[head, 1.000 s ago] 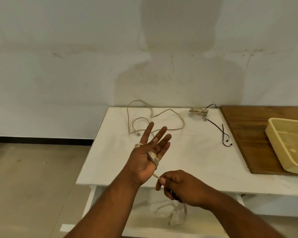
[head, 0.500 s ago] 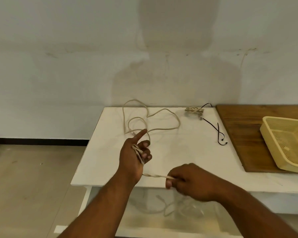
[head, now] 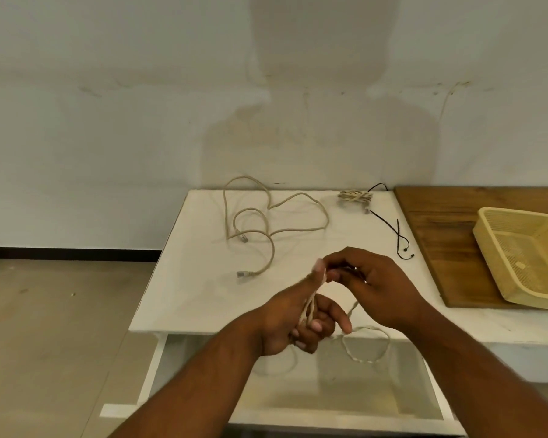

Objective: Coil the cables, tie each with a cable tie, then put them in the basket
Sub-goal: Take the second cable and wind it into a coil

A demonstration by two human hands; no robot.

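Currently your left hand [head: 293, 324] serves as the winding form: its fingers are curled in, with several turns of the beige cable [head: 310, 306] running from the thumb tip down across the palm. Your right hand [head: 372, 284] sits just above and to the right, thumb and forefinger pinched on the cable near the left thumb tip. The remaining fingers are bent; whether they grip anything cannot be determined.

The decisive relation: the free tail leaves the lower side of the left hand and hangs as a slack loop [head: 366, 344] below and to the right, over the front edge of the white table [head: 178, 279]. The wound turns run roughly along the thumb-to-heel line. Your right hand is the nearer one to that slack, so in my judgement it should carry the next turn.

Elsewhere, a second beige cable [head: 268, 222] lies loose at the table's far left, well apart from both hands. A coiled bundle [head: 355, 196] rests at the far edge, with a thin black cord [head: 397, 230] beside it. The yellow basket [head: 487, 235] stands on the wooden board [head: 440, 222] at right, and appears empty.

No brand, label or legible writing is visible on any item.
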